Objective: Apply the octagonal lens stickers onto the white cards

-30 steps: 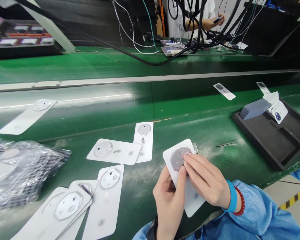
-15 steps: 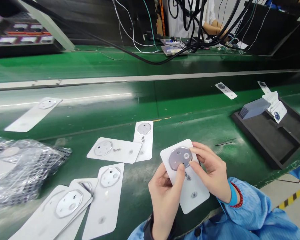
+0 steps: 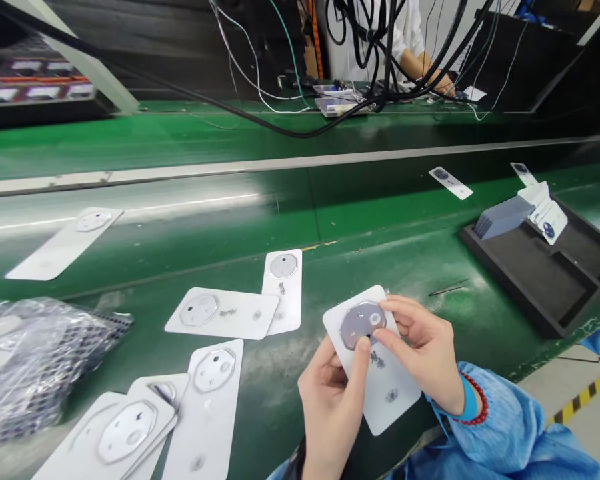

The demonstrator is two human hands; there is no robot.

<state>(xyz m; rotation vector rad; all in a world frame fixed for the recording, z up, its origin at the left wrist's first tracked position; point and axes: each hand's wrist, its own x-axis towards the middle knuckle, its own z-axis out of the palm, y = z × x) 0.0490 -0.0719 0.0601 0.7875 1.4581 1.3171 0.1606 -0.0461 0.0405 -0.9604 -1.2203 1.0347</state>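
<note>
A white phone back cover [image 3: 387,380] with a grey octagonal camera ring is tilted in front of me, held in both hands. My left hand [image 3: 333,407] grips its left edge, thumb pressed at the lower rim of the camera area and fingers hidden behind. My right hand [image 3: 425,347] pinches the upper right side, thumb near the camera ring and fingers at the edge. To the left lie two overlapping white covers [image 3: 240,317], another single cover [image 3: 203,427], and a small pile of covers [image 3: 87,443] at the lower left.
A crumpled clear plastic bag [image 3: 45,373] lies at the left. On the right, a black tray [image 3: 525,277] holds grey and white panels, with tweezers [image 3: 449,288] beside it. More covers rest on the green bench [image 3: 380,233]. Cables [image 3: 300,130] hang across the back, near another person's arm [image 3: 420,63].
My view has shifted slightly, so the bench items appear a little lower and further left. Both hands keep their hold on the cover, with only a slight shift.
</note>
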